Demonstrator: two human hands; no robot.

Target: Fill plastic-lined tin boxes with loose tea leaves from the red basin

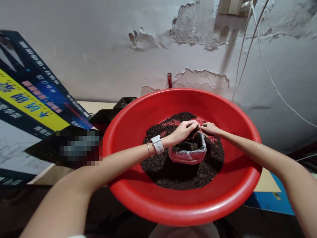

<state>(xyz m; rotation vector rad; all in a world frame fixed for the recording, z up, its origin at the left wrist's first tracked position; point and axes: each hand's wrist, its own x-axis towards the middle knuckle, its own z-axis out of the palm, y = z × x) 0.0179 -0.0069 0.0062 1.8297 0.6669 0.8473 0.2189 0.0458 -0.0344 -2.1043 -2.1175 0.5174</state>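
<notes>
Dark, dry loose bits [160, 167], like tea leaves or grains, cover the bottom of a large red plastic basin [183, 208]. Among them sits a small open container lined with a clear plastic bag [189, 157], with more of the dark stuff inside. Over its far edge is my left hand [184, 130], a pale watch on the wrist, its fingers closed together with dark bits at them. Just to the right, above the basin floor, my right hand [210, 128] has its fingers curled in a pinch. What lies between those fingertips is too small to tell.
A printed cardboard box [37, 89] stands at the left. Black plastic items [104, 115] lie between it and the basin. Behind is a wall with peeling plaster [198, 29] and hanging cables [262, 62]. A blue board [274, 200] shows at the right.
</notes>
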